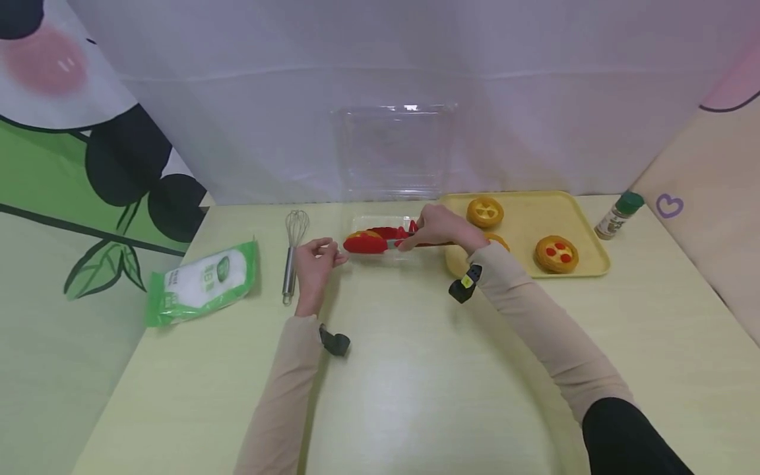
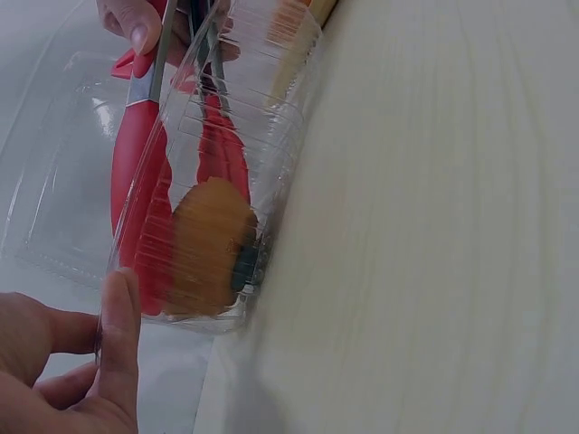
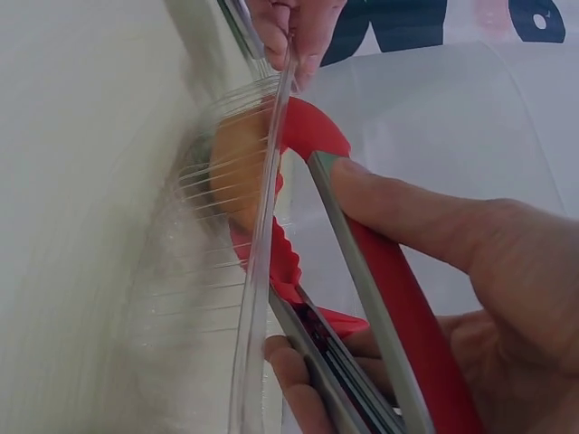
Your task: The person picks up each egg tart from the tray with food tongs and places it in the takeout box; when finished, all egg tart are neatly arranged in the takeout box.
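My left hand (image 1: pixel 315 267) pinches the near left rim of a hinged clear plastic container (image 3: pixel 253 289), whose lid (image 1: pixel 394 152) stands raised at the back. With my right hand (image 1: pixel 445 227) I grip red-and-metal tongs (image 1: pixel 365 243), thumb on one arm and fingers curled under the other. The tongs' red scalloped heads reach into the container's left end. Between them lies a golden-brown pastry (image 2: pixel 213 235) with a dark patch at its lower edge; the container wall partly blurs it. Whether it touches the container floor I cannot tell.
Right of the container, a yellow tray (image 1: pixel 534 211) bears a cross-topped tart (image 1: pixel 485 212), a red-dotted tart (image 1: pixel 556 254) and another behind my right wrist. A green-capped bottle (image 1: pixel 620 214) stands beyond. On the left lie a whisk (image 1: pixel 289 257) and a green-white packet (image 1: pixel 204 280).
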Demonstrator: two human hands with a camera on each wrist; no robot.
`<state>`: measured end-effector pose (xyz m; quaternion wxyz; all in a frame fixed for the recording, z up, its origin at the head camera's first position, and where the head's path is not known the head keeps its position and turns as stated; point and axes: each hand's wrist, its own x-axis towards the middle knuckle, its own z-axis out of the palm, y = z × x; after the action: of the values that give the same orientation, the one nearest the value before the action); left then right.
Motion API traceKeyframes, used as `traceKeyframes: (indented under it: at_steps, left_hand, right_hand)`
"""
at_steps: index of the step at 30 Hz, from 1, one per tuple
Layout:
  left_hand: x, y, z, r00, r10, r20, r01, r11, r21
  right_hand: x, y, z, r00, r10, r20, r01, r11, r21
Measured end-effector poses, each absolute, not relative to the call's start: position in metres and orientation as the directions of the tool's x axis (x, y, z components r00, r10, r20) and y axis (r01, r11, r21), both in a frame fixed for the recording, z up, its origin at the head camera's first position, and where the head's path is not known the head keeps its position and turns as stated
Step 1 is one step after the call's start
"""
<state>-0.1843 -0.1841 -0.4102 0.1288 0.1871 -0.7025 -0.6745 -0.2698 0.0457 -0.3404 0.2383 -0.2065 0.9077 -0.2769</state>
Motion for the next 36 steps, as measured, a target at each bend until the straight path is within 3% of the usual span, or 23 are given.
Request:
traceKeyframes:
  at_steps: [6,17,36]
  left_hand:
    - [-0.186,-0.180,-0.410,-0.898,-0.434,-0.079,-0.093,0.012,0.996]
    - [-0.191,-0.180,-0.413,-0.894,-0.436,-0.104,-0.124,0.016,0.992]
    - [-0.193,-0.182,-0.414,-0.893,-0.443,-0.074,-0.089,0.013,0.996]
  right_hand:
    - [-0.270,0.053,-0.340,-0.806,-0.487,-0.338,-0.209,0.767,-0.606]
    - [-0.257,0.082,-0.331,-0.881,-0.408,-0.240,-0.187,0.766,-0.616]
    - [-0.208,0.197,-0.331,-0.955,-0.245,-0.168,-0.044,0.676,-0.735]
